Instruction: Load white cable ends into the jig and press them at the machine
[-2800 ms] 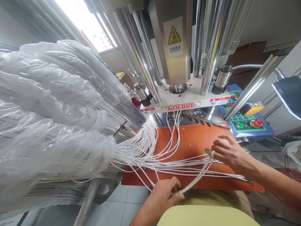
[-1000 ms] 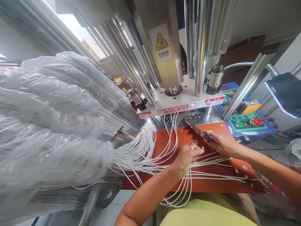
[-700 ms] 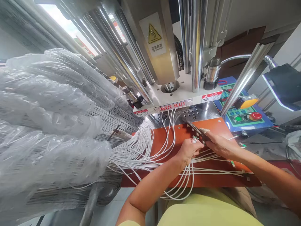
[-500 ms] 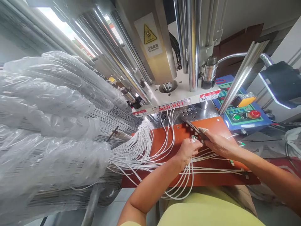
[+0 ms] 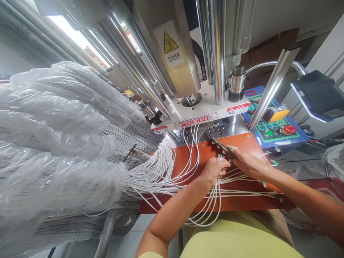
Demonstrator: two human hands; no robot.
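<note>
My left hand [image 5: 214, 171] is closed round a small bunch of white cables [image 5: 215, 206], which loop down below it over the board's front edge. Small green cable ends [image 5: 220, 157] stick out above its thumb and fingers. Just to the right, my right hand [image 5: 248, 164] grips a dark metal bar [image 5: 222, 147] that slants up and left toward the press. Small light pieces sit along the bar's lower edge; their kind is too small to tell. Both hands are over the reddish-brown board [image 5: 178, 163], close together.
A press with a MIN-HUI label [image 5: 195, 120] stands ahead, several cables running under its plate. Plastic-wrapped cable bundles [image 5: 61, 186] fill the left. A control box [image 5: 279, 130] and a lamp [image 5: 318, 95] are at the right. More cables [image 5: 242, 194] lie across the board.
The view has shifted slightly. Both hands keep their grip and nearly the same place, with the green cable ends at a slightly different angle beside the bar.
</note>
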